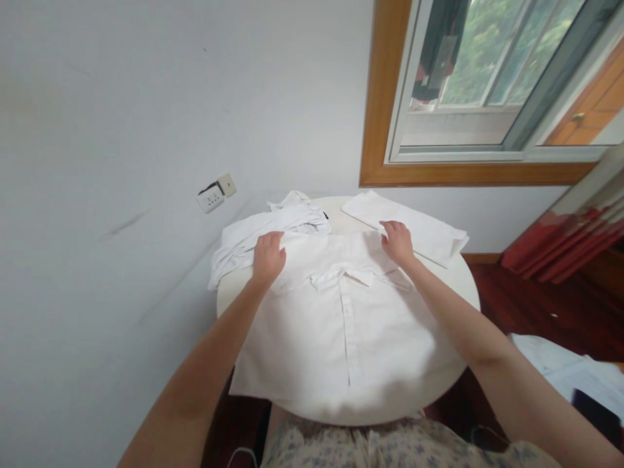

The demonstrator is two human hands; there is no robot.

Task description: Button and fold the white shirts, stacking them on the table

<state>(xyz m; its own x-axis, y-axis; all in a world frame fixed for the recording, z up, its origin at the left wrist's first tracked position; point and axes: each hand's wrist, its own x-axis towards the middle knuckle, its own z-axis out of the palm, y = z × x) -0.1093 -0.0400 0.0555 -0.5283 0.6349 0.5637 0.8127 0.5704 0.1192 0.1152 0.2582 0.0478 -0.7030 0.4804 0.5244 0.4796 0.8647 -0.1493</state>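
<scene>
A white collared shirt (pixel 312 338) lies spread on a round white table (pixel 385 413), its collar and button placket facing up. Its far edge runs straight across between my two hands. My left hand (pixel 269 259) is closed on the far left corner, fingers curled over the cloth. At the far right corner my right hand (pixel 397 243) grips the same edge, its fingertips bent over the fabric. What lies under the fingers is hidden.
A heap of crumpled white clothes (pixel 244 237) sits at the table's back left, partly over the rim. A folded white garment (pixel 414 224) lies at the back right. Behind are a wall with a socket (pixel 210 199) and a window (pixel 463 123). More white cloth (pixel 560 364) is at lower right.
</scene>
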